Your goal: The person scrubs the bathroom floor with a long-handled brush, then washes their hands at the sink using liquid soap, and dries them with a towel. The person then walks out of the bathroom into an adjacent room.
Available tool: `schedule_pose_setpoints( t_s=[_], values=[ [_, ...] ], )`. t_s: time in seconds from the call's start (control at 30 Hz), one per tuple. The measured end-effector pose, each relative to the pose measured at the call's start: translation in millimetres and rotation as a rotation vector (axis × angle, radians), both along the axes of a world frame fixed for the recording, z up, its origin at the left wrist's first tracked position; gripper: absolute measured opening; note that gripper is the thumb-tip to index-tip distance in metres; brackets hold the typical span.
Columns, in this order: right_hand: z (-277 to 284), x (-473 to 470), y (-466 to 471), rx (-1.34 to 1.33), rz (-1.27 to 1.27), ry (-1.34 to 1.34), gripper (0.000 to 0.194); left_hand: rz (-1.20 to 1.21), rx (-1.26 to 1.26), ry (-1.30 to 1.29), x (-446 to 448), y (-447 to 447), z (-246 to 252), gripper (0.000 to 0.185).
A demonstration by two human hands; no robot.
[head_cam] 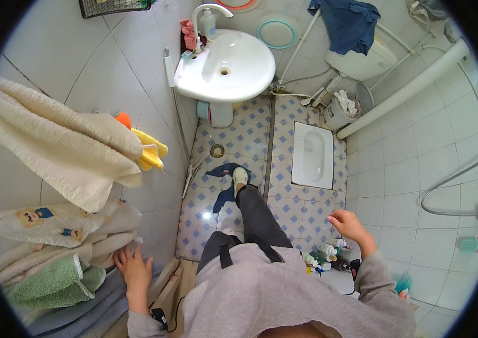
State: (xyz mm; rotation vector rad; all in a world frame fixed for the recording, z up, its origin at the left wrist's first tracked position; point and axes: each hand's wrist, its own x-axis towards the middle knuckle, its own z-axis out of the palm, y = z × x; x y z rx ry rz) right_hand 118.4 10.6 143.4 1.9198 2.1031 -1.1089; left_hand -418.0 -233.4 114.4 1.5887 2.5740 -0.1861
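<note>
My left hand (134, 272) is spread at the left wall, beside the hanging towels; whether it presses on the tiles or the cloth I cannot tell. Around it hang a green towel (51, 285), a grey-blue towel (95, 310) and a bear-print cloth (48, 222). Out to the right, my right hand (349, 230) is in the air with loosely bent fingers and nothing visible in it. One foot, in a pale clog (240, 175), stands on a crumpled dark blue cloth (225, 202) on the tiled floor (247, 122).
A white washbasin (243, 86) stands ahead, with a floor drain (217, 151) before it. To the right are a squat toilet (313, 155), a waste bin (336, 116) and a slanting white pipe (404, 88). Several bottles (327, 251) stand below my right arm. A long-handled squeegee (188, 177) leans left.
</note>
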Motion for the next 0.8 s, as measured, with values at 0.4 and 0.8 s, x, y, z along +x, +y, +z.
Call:
schedule_pose_setpoints(
  t_s=[0.4, 0.8],
  values=[
    [-46.1, -2.2, 68.0, 0.063, 0.111, -0.185, 0.032, 0.203, 0.079, -0.011, 9.6, 24.3, -1.7, 0.054],
    [5.9, -29.1, 29.1, 0.049, 0.138, -0.158, 0.029, 0.114, 0.09, -0.145, -3.6, 5.7, 7.9, 0.055]
  ],
)
